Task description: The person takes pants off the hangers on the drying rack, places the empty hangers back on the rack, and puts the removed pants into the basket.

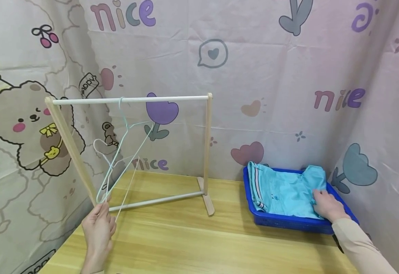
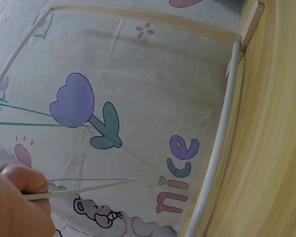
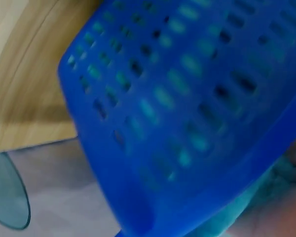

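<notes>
In the head view my left hand (image 1: 98, 228) grips a white clothes hanger (image 1: 110, 164) by one lower corner, its hook pointing up. The left wrist view shows the same hanger (image 2: 79, 190) coming out of the curled fingers. Just behind it, a mint-green hanger (image 1: 120, 141) hangs by its hook from the top rail of a small wooden clothes rack (image 1: 172, 99). Over at the right, my right hand (image 1: 329, 205) pinches the edge of a folded turquoise garment (image 1: 288, 190) with a striped band, lying in a blue plastic basket (image 1: 288, 224).
The rack stands on a wood-grain table (image 1: 199, 243), with a lower white bar (image 1: 158, 201) and a flat foot (image 1: 209, 205) toward the middle. Printed cloth (image 1: 192, 76) hangs behind and at both sides. Slots pierce the basket's side (image 3: 153, 98).
</notes>
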Demonstrator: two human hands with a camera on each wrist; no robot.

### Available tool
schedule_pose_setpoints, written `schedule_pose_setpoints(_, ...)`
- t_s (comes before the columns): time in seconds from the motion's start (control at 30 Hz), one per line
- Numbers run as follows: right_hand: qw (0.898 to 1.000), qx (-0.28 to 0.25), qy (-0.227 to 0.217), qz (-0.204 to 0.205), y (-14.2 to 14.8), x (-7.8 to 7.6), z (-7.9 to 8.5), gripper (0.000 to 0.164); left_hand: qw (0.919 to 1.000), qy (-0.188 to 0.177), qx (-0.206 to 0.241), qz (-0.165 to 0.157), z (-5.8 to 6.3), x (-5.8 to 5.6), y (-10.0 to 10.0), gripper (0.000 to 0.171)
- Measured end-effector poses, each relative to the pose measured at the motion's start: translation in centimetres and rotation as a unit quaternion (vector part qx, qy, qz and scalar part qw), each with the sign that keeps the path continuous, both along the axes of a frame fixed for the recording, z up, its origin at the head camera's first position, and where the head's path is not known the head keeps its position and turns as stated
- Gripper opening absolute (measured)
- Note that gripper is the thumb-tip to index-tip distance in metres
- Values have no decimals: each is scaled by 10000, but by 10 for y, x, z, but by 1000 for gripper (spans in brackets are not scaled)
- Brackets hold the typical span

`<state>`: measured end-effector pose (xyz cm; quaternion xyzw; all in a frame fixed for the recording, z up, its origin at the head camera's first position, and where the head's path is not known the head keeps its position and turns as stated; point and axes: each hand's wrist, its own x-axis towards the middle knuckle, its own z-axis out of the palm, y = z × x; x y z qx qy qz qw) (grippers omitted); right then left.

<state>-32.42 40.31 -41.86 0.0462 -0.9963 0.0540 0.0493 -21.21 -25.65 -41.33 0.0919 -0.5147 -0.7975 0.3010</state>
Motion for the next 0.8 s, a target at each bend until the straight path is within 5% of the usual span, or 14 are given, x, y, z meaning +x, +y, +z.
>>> schedule_pose_setpoints(0.1,9988,-167,38,453,-9,-4,-6,36,9998,202,-3,-52,2,0,-1,32)
schedule_pose_setpoints(0.2,9939,-341,-635,838,-17,-6,-8,40,9995,315,15,-86,3,0,-2,32)
schedule_pose_setpoints(0.3,9860,-459,-1348,873,-22,-7,-8,48,9997,260,1,-36,2,1,-2,32)
schedule_pose_setpoints(0.43,9817,-425,-1703,735,-25,-7,-8,53,9998,168,67,2,1,2,-2,30)
schedule_pose_setpoints(0.63,9864,-256,-1382,856,-33,-16,-3,42,9997,232,14,38,3,3,-1,29)
schedule_pose_setpoints(0.8,9894,-654,-865,962,-62,-24,6,23,9995,251,37,175,8,4,-4,29)
